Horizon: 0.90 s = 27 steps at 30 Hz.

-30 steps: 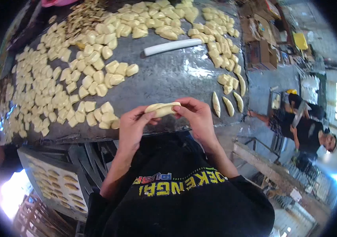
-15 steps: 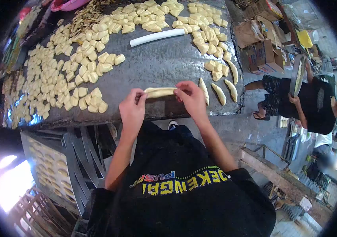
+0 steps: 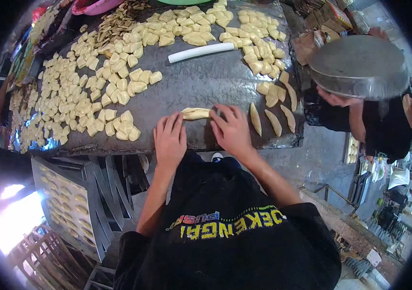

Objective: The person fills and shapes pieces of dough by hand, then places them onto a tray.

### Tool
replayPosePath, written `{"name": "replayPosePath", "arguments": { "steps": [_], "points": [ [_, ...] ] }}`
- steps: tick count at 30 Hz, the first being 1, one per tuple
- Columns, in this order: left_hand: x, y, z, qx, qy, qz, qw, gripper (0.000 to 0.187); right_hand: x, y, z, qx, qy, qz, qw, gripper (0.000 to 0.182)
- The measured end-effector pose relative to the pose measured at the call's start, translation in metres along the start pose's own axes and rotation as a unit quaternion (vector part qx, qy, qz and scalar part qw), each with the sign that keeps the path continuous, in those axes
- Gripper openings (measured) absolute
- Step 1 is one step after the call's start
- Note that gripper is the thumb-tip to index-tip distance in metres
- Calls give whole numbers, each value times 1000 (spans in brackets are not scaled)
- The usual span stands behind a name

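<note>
A rolled strip of dough point(image 3: 196, 113) lies on the dark tabletop near the front edge, with a seam along it. At its left end, the outstretched fingers of my left hand point(image 3: 170, 140) rest on the table and touch the dough. My right hand point(image 3: 232, 130), fingers also extended, lies over the right end. Both hands are open, palms down. Right of my right hand are several shaped, tapered dough pieces point(image 3: 273, 123). Beyond the strip, a white rolling pin point(image 3: 201, 52) lies on the table.
Many cut dough lumps point(image 3: 114, 87) cover the table's left and far sides, beside a heap of brown filling strips point(image 3: 119, 26). A person at the right holds a large round metal pan point(image 3: 358, 65). Trays of shaped pieces point(image 3: 66, 203) stand below left. A pink basin point(image 3: 95, 6) sits far left.
The dough strip has gone from between my pinched fingertips down onto the tabletop, and my fingers have spread out over its ends. The person at the right has brought the round pan nearer.
</note>
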<state>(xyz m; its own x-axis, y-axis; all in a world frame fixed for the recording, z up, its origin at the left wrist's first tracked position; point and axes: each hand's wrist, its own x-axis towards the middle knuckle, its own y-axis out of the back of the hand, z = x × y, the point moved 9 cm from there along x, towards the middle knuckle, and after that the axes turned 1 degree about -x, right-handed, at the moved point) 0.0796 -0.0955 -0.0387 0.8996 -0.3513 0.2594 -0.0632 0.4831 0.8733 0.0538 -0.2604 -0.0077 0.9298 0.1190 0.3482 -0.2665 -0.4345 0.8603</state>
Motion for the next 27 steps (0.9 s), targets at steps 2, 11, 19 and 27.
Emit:
{"name": "replayPosePath", "arguments": {
  "steps": [2, 11, 19, 27],
  "points": [
    [2, 1, -3, -39, 1, -10, 999, 38, 7, 4, 4, 8, -25, 11, 1000, 37],
    [6, 5, -11, -67, -35, -48, 996, 48, 8, -6, 0, 26, -60, -38, 997, 24],
    [-1, 2, -1, 5, -41, -49, 998, 48, -36, 23, 11, 75, -83, 30, 993, 19],
    [-9, -2, 5, 36, -26, -14, 999, 47, -106, 50, 12, 101, -78, 36, 991, 17]
  ]
}}
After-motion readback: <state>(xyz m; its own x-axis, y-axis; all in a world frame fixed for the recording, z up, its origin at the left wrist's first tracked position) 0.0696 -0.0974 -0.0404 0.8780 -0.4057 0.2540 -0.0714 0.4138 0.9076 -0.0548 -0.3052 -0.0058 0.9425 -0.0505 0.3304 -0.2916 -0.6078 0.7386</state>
